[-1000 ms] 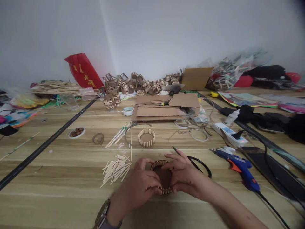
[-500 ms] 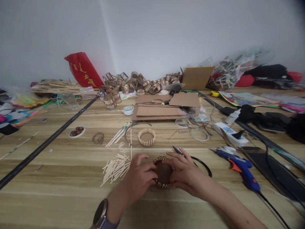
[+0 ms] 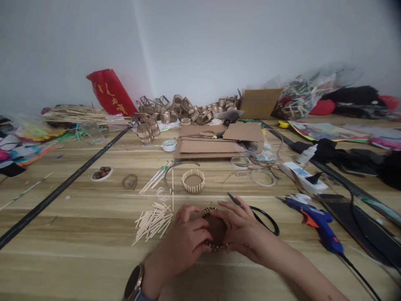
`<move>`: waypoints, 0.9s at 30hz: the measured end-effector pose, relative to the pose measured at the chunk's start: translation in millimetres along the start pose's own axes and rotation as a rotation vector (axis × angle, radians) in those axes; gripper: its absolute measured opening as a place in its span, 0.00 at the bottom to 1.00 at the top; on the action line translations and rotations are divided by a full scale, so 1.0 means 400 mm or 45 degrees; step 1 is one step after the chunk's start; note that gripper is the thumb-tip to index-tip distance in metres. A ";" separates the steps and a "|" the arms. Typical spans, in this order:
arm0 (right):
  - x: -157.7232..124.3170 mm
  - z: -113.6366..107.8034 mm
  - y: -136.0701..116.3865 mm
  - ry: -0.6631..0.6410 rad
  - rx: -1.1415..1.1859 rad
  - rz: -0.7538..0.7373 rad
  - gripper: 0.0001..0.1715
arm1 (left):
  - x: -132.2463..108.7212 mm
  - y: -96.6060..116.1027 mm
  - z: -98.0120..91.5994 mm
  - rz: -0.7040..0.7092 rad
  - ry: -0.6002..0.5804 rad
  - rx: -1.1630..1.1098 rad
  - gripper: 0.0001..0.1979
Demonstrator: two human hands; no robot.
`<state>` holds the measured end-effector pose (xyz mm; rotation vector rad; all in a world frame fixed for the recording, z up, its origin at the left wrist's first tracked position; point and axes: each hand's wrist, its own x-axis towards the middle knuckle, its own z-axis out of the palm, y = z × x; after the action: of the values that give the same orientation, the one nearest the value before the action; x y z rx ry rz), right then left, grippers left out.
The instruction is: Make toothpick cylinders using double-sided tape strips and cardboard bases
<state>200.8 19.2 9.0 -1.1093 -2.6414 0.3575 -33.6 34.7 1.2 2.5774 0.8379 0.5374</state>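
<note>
Between my hands, low in the view, sits a round ring of short sticks (image 3: 216, 229) with a brown base. My left hand (image 3: 189, 236) has its curled fingers on the ring's left side. On the right side, my right hand (image 3: 247, 230) grips the rim with thumb and fingers. A similar stick ring (image 3: 193, 181) stands on the table just beyond. Loose pale sticks (image 3: 153, 222) lie in a pile left of my left hand. A pointed dark tool (image 3: 233, 199) lies partly behind my right hand.
A blue glue gun (image 3: 319, 221) lies at the right beside a white power strip (image 3: 303, 177). Cardboard sheets (image 3: 213, 146) lie at the middle back. A small bowl of brown beads (image 3: 102, 173) sits at the left. Small stick-covered pieces (image 3: 188, 109) are heaped by the wall.
The ring has shifted slightly downward between my hands. My left hand has moved a little right and down, its fingers more curled at the rim.
</note>
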 end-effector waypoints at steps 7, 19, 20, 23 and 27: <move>0.003 -0.023 -0.033 -0.119 0.005 0.060 0.07 | 0.003 0.003 0.033 0.071 0.084 0.049 0.04; -0.101 -0.092 -0.006 0.382 -0.051 0.241 0.12 | 0.003 -0.004 0.037 0.054 0.069 0.102 0.03; -0.142 -0.111 0.016 0.557 -0.106 0.400 0.14 | 0.003 -0.002 0.037 0.048 0.054 0.118 0.02; -0.286 -0.169 0.116 0.989 -0.471 1.311 0.19 | 0.004 0.004 0.034 0.042 0.012 0.152 0.02; -0.457 -0.209 0.270 0.680 -0.393 1.886 0.09 | 0.007 0.010 0.026 0.062 -0.012 0.181 0.03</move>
<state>423.2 -29.0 27.7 -2.5959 -1.0349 -0.1331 -24.9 30.9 -5.2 2.7335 0.8406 0.4951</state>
